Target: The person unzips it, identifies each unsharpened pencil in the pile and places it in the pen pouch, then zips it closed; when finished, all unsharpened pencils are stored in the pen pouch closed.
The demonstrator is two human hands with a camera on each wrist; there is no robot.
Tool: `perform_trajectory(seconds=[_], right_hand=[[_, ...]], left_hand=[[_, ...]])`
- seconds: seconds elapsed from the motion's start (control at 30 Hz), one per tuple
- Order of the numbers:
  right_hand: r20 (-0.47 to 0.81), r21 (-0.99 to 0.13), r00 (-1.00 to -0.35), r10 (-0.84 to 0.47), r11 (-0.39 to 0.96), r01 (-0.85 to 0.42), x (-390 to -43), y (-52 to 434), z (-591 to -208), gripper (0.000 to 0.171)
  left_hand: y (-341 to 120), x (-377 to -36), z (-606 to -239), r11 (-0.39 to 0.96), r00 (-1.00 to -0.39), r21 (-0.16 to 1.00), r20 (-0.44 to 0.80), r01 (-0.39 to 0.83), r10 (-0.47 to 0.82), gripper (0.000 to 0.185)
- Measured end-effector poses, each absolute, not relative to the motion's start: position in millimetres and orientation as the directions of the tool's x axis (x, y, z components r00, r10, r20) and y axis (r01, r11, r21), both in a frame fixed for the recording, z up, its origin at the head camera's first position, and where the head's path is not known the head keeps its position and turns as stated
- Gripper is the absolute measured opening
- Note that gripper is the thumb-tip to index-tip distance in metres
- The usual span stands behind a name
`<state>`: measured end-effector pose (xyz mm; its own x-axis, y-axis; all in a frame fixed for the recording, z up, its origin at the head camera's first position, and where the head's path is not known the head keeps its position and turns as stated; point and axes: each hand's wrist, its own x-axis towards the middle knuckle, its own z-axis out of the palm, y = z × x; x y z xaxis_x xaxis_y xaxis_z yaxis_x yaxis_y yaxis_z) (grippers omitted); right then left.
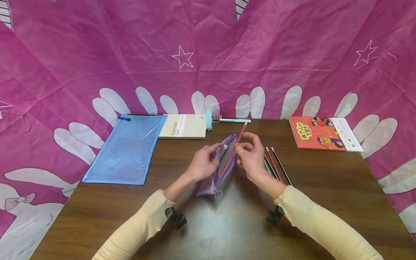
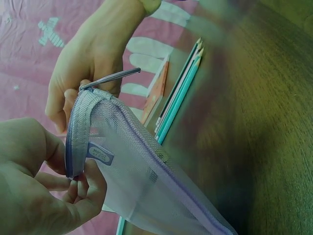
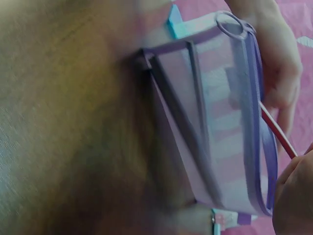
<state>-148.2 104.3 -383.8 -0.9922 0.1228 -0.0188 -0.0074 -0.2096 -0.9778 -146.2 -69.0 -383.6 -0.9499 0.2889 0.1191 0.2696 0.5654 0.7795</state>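
Left hand (image 1: 204,162) gripped open rim of purple mesh pencil pouch (image 1: 217,177) at table (image 1: 208,224) centre, right hand (image 1: 251,155) pinched red pencil (image 1: 234,147) slanting into pouch mouth, loose pencils (image 1: 275,167) at 3 o'clock, just beside the right hand.

A blue mesh zip pouch (image 1: 126,148) lies at the surface's (image 1: 325,187) far left corner, with a Gambit notepad (image 1: 183,126) just beside it. A light-blue pen (image 1: 234,120) lies along the far edge, and a red-covered book (image 1: 325,133) sits at the far right corner.
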Motion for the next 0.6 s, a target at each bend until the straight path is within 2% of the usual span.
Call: perform_trajectory(seconds=[0.33,0.6], right_hand=[[-0.089,-0.988,-0.995,0.044,-0.134,0.083,-133,92,-390,0.046],[-0.073,-0.997,-0.997,0.019,-0.028,0.072,-131,92,-391,0.04]], left_hand=[[-69,-147,-382,0.568,-0.955,0.784,0.103,0.25,0.277,0.065],[-68,-148,-382,0.555,-0.956,0.795,0.1,0.244,0.277,0.065]])
